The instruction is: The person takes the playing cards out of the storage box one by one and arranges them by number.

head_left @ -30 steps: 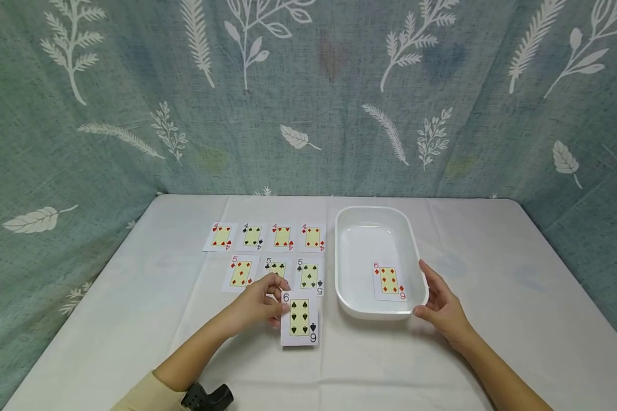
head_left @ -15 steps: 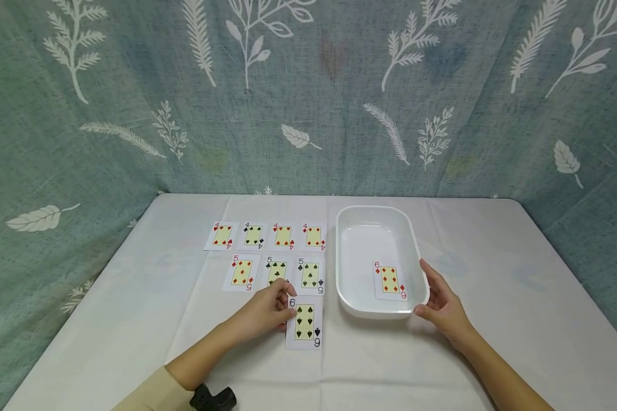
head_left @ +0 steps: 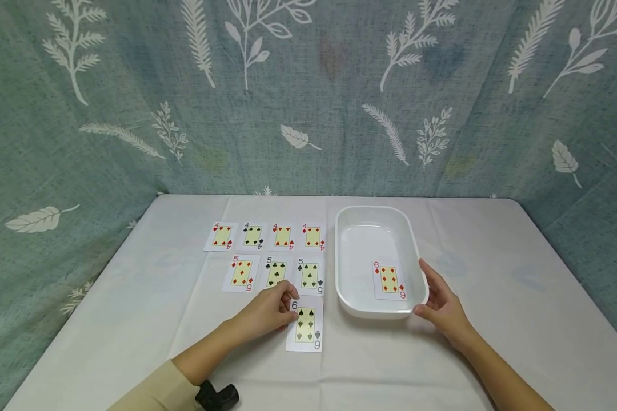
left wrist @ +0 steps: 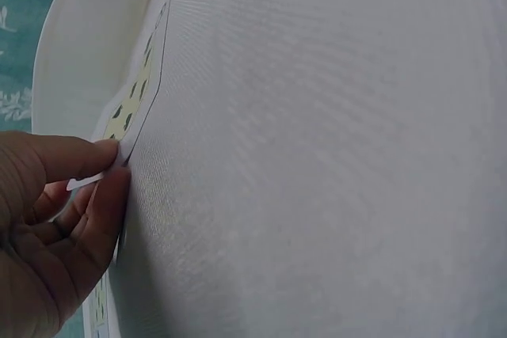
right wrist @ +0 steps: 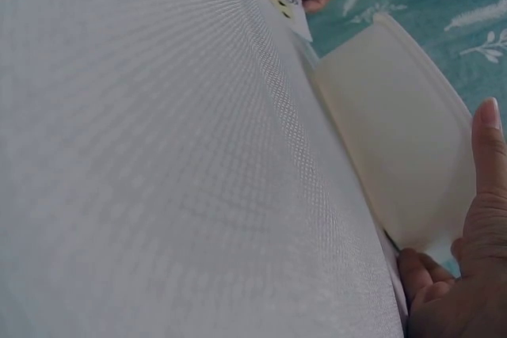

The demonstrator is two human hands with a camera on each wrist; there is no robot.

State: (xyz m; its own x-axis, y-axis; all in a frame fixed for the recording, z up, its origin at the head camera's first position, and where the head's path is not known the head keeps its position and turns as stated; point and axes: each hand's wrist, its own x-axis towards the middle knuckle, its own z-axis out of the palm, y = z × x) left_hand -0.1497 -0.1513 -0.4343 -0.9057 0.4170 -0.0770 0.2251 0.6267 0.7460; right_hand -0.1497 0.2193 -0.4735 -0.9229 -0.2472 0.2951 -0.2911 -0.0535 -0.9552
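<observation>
In the head view my left hand (head_left: 265, 311) pinches the six of spades (head_left: 305, 325) by its upper left edge, thumb on the face. The left wrist view shows the thumb over this playing card (left wrist: 135, 96) and fingers beneath it; the card slants against the white cloth. My right hand (head_left: 444, 308) holds the near right corner of a white plastic tray (head_left: 343, 297), thumb at the front and fingers along the side. In the right wrist view, curled fingers (right wrist: 420, 275) sit low by the tray's base. Inside the tray lies the six of diamonds (head_left: 389, 280).
Beyond my left hand is a row of fives: diamonds (head_left: 241, 273), clubs (head_left: 276, 272), partly covered by the hand, and spades (head_left: 309, 275). Behind it runs a row of several fours (head_left: 283, 236). A patterned green curtain (head_left: 308, 103) hangs behind the white-covered table (head_left: 493, 257).
My left hand has moved slightly right and nearer with the six of spades, and the card has come down toward the cloth below the five of spades. The right hand and tray stay put.
</observation>
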